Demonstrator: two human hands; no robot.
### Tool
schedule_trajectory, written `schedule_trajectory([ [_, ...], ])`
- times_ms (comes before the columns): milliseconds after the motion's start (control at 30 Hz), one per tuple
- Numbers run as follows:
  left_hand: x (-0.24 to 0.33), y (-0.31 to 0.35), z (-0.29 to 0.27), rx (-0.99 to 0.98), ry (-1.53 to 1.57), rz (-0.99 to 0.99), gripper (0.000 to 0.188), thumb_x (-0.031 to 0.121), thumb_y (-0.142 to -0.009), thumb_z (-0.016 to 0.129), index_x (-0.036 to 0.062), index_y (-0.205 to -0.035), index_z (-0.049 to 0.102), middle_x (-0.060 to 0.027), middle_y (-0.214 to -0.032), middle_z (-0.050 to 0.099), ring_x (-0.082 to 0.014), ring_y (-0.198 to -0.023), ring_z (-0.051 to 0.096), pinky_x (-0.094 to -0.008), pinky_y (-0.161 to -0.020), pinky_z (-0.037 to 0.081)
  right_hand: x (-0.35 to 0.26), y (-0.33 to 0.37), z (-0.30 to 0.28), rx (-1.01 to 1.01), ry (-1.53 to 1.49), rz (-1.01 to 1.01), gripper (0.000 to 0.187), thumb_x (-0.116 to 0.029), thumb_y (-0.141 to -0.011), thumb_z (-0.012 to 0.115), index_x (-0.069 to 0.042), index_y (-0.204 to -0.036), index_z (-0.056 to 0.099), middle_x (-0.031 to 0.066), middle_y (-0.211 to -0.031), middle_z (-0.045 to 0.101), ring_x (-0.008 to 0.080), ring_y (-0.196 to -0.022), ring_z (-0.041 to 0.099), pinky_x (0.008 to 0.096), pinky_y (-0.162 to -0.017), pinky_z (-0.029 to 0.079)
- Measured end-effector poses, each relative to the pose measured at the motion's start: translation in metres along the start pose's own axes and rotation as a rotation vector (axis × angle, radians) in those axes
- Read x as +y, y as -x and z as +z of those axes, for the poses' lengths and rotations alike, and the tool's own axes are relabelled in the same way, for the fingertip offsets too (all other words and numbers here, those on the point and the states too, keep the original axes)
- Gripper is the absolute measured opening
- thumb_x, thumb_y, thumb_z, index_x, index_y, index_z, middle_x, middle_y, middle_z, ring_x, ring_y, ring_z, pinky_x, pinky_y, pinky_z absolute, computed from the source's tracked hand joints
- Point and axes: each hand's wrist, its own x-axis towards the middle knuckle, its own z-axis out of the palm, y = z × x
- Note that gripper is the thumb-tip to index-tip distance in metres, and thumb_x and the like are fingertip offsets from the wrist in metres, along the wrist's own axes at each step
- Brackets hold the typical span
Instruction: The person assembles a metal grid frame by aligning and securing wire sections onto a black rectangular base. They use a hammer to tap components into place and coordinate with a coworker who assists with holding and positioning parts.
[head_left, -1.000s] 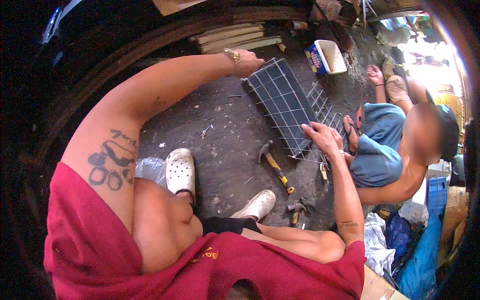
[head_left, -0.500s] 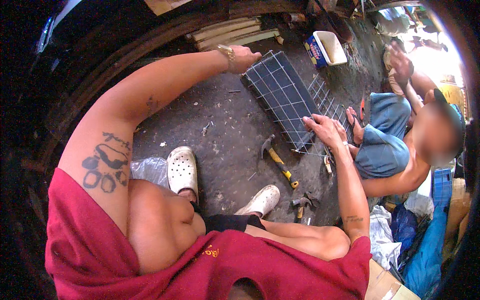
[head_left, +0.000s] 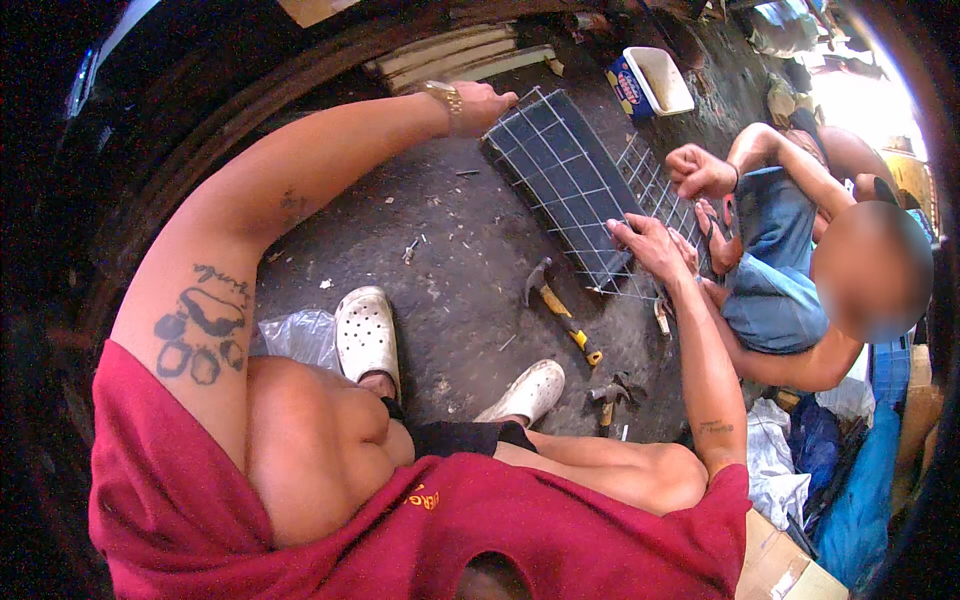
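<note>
At our left hand point(head_left: 486, 107), curled against the mesh's edge, we cannot tell the grip. One square-gridded wire mesh point(head_left: 560, 170) overlies one flat dark board above the floor point(head_left: 450, 270), its long axis slanting far-left to near-right. Two hammers point(head_left: 562, 314) lie nearer; our right hand point(head_left: 652, 250) pinches the mesh.

From the left of two head-worn fisheye cameras, the dark, littered floor point(head_left: 450, 250) is viewed steeply downward, the wearer's crimson cloth shirt point(head_left: 390, 535) caught closest along the lower edge, the corners rounded into black.
</note>
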Motion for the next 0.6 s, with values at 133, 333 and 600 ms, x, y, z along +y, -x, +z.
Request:
schedule_trajectory([
  [133, 0.0, 0.003, -0.002, -0.009, 0.038, 0.019, 0.041, 0.01, -0.09, 0.051, 0.0044, -0.13, 0.048, -0.0242, -0.095, 0.068, -0.0414, -0.094, 0.067, -0.0509, -0.076, 0.054, 0.009, -0.006, 0.003, 0.01, 0.007, -0.032, 0.048, -0.047, -0.093, 0.058, -0.002, -0.076, 0.06, 0.0042, -0.065, 0.058, 0.013, -0.065, 0.051, 0.0342, -0.06, 0.042],
  [333, -0.002, -0.003, 0.005, -0.01, -0.003, -0.006, 0.044, 0.012, -0.091, 0.051, 0.0099, -0.135, 0.043, -0.0211, -0.091, 0.068, -0.0392, -0.085, 0.068, -0.0504, -0.068, 0.054, 0.005, -0.003, 0.0, -0.025, 0.024, 0.019, 0.047, -0.046, -0.094, 0.059, 0.0, -0.082, 0.066, 0.0047, -0.076, 0.067, 0.0117, -0.073, 0.06, 0.0298, -0.067, 0.045],
  [600, 0.013, -0.001, -0.003, 0.212, -0.107, -0.122, 0.037, 0.012, -0.089, 0.049, 0.0091, -0.127, 0.049, -0.0186, -0.111, 0.063, -0.0366, -0.106, 0.061, -0.0499, -0.085, 0.049, -0.003, 0.0, -0.002, -0.013, 0.019, -0.017, 0.049, -0.047, -0.09, 0.061, 0.001, -0.093, 0.067, 0.0129, -0.075, 0.066, 0.0214, -0.073, 0.063, 0.0378, -0.068, 0.048],
])
